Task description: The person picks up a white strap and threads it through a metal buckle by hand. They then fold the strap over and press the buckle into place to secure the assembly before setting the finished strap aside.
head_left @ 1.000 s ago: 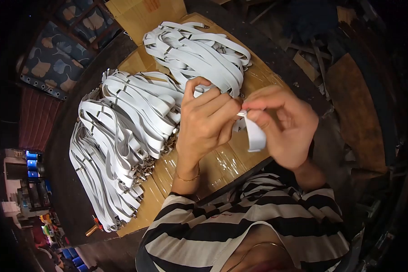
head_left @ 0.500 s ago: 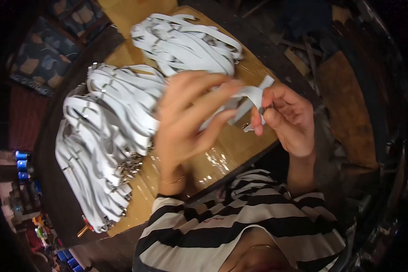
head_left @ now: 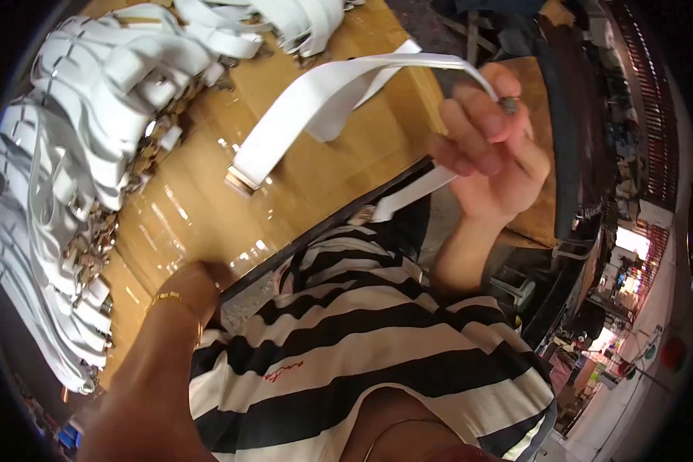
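My right hand (head_left: 493,146) is raised over the right edge of the cardboard, its fingers pinched on a white strap (head_left: 285,127). A small grey metal piece (head_left: 508,104) shows at the fingertips. From there the strap arches left over the cardboard and ends in a metal fitting (head_left: 241,182). Below the same hand hangs another white strap length (head_left: 416,192), also with a metal end, in front of the striped shirt. My left hand (head_left: 196,285), below a gold bracelet, is down at the near cardboard edge. Its fingers are hidden, so what it touches cannot be seen.
Bundles of white straps (head_left: 123,61) with metal ends lie along the left and far sides of the cardboard (head_left: 208,215), which has shiny tape on it. A brown board (head_left: 535,208) stands beyond my right hand. Cluttered shelving (head_left: 593,323) is farther right.
My left hand has come away from the strap and dropped to the near edge. The right hand still holds the strap, now stretched out more openly. The view has shifted to the right.
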Available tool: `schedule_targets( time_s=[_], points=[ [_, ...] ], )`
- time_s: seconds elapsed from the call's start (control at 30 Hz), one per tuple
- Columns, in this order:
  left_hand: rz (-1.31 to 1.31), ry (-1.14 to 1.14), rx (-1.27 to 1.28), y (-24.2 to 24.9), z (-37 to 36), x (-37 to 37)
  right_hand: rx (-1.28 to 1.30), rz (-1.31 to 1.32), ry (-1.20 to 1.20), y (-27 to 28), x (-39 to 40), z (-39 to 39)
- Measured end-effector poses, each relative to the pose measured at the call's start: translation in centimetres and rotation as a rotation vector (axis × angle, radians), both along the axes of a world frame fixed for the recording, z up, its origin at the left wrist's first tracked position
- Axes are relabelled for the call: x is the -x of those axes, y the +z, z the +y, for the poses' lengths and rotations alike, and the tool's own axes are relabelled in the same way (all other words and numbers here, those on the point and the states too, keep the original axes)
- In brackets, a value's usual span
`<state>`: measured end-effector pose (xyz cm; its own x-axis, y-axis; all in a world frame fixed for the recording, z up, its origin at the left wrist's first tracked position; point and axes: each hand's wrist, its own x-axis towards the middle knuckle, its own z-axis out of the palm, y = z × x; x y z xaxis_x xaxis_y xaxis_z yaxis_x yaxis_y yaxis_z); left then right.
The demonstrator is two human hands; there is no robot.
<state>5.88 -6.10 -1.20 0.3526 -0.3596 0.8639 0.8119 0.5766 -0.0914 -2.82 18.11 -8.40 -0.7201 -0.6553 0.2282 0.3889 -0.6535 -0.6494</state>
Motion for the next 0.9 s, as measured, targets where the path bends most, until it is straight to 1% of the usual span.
schedule_targets(
  time_s=[0.07,0.1,0.2,0.23,0.27,0.33,0.37,0.43,0.47,0.53,0.57,0.6,0.63,0.67,0.7,0.73,0.8,0.83,0.87,0.9],
  points=[
    [0.183,0.36,0.064,0.7,-1.2,0.5,0.007,-0.023,0.013,-0.1,0.2,0.1],
    [0.183,0.375,0.077,0.6,-1.8,0.0,0.029,-0.024,0.035,-0.3,0.4,-0.1],
    [0.017,0.183,0.342,-0.7,-3.0,-3.4,0.058,-0.027,0.038,-0.3,0.7,0.4],
    [-0.169,-0.056,0.231,-0.5,-1.8,-4.4,0.093,-0.051,0.042,-0.4,0.6,0.5],
    [-0.166,-0.06,0.222,-0.8,-1.8,-4.4,0.085,-0.049,0.039,-0.2,0.6,0.7],
    [0.059,-0.18,0.328,-0.6,-1.6,-2.7,0.142,-0.127,0.012,0.0,0.5,0.6],
    [0.045,-0.173,0.34,-0.5,-2.2,-3.3,0.164,-0.143,-0.006,0.0,0.4,0.7],
    [-0.476,-0.383,0.518,0.2,-3.8,-5.1,0.196,-0.138,0.002,-0.5,0.6,1.3],
    [-0.488,-0.367,0.532,0.5,-3.8,-5.5,0.195,-0.103,0.019,-0.9,0.9,1.6],
    [-0.706,-0.464,0.531,0.7,-3.4,-6.0,0.232,-0.095,0.031,-1.2,1.0,2.1],
    [-0.674,-0.42,0.611,0.8,-3.3,-6.2,0.224,-0.087,0.023,-1.1,1.0,2.3],
    [-0.66,-0.436,0.604,0.2,-2.9,-5.5,0.238,-0.137,-0.021,-0.8,0.7,2.3],
    [-0.395,-0.286,0.479,-0.7,-2.4,-4.7,0.252,-0.192,-0.067,-0.7,0.4,2.3],
    [-0.135,-0.133,0.348,-1.2,-1.9,-4.2,0.242,-0.189,-0.08,-0.8,0.2,2.3],
    [-0.009,-0.204,0.255,-0.9,-1.7,-3.9,0.261,-0.19,-0.075,-0.9,0.3,2.4],
    [-0.001,-0.213,0.237,-1.0,-1.6,-4.0,0.278,-0.195,-0.067,-0.9,0.3,2.5],
    [-0.059,-0.073,0.328,-1.1,-1.8,-4.1,0.28,-0.211,-0.084,-1.0,0.5,2.8],
    [-0.007,-0.086,0.282,-1.1,-1.5,-3.8,0.284,-0.17,-0.038,-1.1,0.7,3.2],
    [-0.029,-0.075,0.299,-0.9,-2.0,-4.3,0.301,-0.141,0.015,-1.6,0.8,3.3],
    [-0.249,-0.083,0.405,-0.6,-2.8,-5.0,0.28,-0.133,-0.034,-1.7,0.9,3.4]
  ],
)
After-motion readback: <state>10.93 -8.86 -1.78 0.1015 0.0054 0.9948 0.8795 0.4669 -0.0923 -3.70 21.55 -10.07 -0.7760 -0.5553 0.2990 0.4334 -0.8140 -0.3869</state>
